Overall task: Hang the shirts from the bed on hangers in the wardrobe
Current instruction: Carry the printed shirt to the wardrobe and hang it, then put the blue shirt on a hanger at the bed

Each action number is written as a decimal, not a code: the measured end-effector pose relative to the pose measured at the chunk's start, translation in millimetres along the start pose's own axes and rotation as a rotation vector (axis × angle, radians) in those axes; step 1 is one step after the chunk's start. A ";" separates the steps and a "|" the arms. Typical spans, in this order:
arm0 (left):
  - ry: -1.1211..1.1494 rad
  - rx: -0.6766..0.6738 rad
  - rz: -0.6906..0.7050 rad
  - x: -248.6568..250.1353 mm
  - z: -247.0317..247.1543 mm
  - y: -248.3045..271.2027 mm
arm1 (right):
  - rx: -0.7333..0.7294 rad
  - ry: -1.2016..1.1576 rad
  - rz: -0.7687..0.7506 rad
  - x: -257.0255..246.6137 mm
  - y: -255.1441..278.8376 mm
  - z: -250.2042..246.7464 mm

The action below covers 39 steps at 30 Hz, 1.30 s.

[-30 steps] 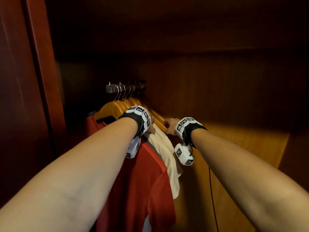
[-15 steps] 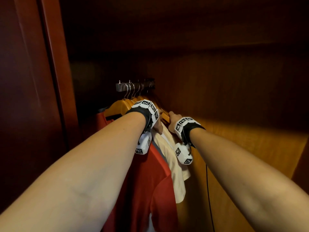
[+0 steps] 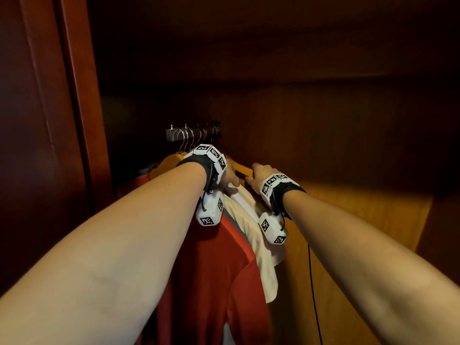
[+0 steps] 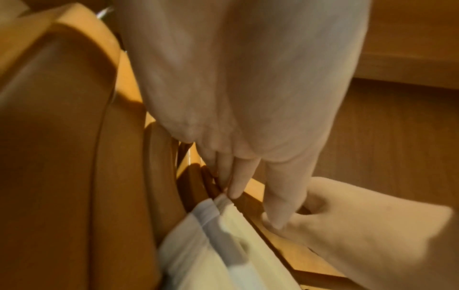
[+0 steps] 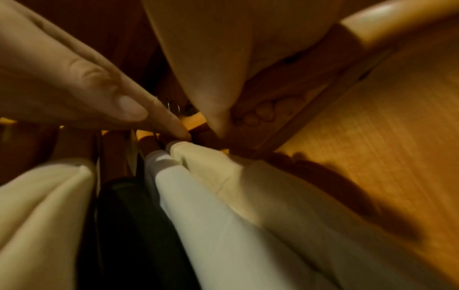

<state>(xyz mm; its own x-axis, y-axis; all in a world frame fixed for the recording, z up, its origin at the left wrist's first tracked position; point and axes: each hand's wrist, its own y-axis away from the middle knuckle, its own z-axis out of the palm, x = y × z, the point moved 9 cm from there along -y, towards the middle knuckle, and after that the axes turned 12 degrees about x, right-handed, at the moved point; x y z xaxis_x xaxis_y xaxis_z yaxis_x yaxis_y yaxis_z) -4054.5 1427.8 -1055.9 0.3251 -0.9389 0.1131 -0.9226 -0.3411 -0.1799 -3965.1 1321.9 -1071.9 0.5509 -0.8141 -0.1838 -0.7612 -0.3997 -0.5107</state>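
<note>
Both hands are creeping closer together along the rail. My left hand [image 4: 248, 117], fingers straight, is touching the cream shirt [image 3: 258, 235] at its collar; my right hand [image 3: 261, 174] is curling round an empty wooden hanger [image 5: 372, 31]. I'm judging the next move: lifting that hanger free without snagging its neighbours.

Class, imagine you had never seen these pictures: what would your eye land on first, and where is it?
First, two bare forearms reaching into a dark wooden wardrobe, both wrists wearing marker-covered bands. Where they meet, the left hand touches the cream shirt at its top, while the right hand grips a wooden hanger. Left of the cream shirt hangs a red shirt, below a rail of hooks.
</note>
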 end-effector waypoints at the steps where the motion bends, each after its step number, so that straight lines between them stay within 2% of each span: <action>1: 0.060 0.003 -0.006 1.0 0.7 1.2 | 0.016 0.005 -0.004 0.6 1.9 -3.5; 3: 0.104 0.004 -0.038 0.2 1.8 -1.6 | 0.070 0.022 -0.007 3.1 3.2 -11.4; 9: 0.195 0.044 -0.007 2.1 3.8 -8.7 | 0.229 0.026 0.055 14.7 15.2 -46.1; 15: 0.168 0.198 0.045 12.4 -21.3 -7.8 | 0.328 0.078 0.111 38.4 36.6 -76.6; 20: 0.269 0.299 0.012 29.3 -35.8 11.8 | 0.376 0.083 0.166 58.3 64.5 -105.7; 23: 0.398 0.378 -0.030 46.8 -46.9 28.6 | 0.402 0.086 0.177 67.9 83.1 -129.5; 28: 0.789 0.510 -0.174 71.2 -64.7 70.4 | 0.462 0.110 0.194 88.5 117.0 -171.5; 31: 0.946 0.499 -0.198 85.3 -64.5 86.7 | 0.495 0.112 0.195 101.6 141.9 -194.2; 34: 1.078 0.444 -0.143 105.4 -61.9 103.9 | 0.555 0.162 0.145 107.4 169.2 -216.1; 39: 1.142 0.452 -0.016 134.3 -69.7 142.7 | 0.628 0.213 0.125 120.1 216.9 -239.2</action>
<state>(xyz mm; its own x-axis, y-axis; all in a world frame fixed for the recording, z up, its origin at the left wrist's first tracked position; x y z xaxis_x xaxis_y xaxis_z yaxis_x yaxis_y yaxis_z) -4156.9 1256.2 -998.3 -0.2423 -0.4330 0.8682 -0.6912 -0.5509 -0.4677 -4145.9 1036.6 -1003.8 0.3429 -0.9295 -0.1360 -0.4357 -0.0291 -0.8996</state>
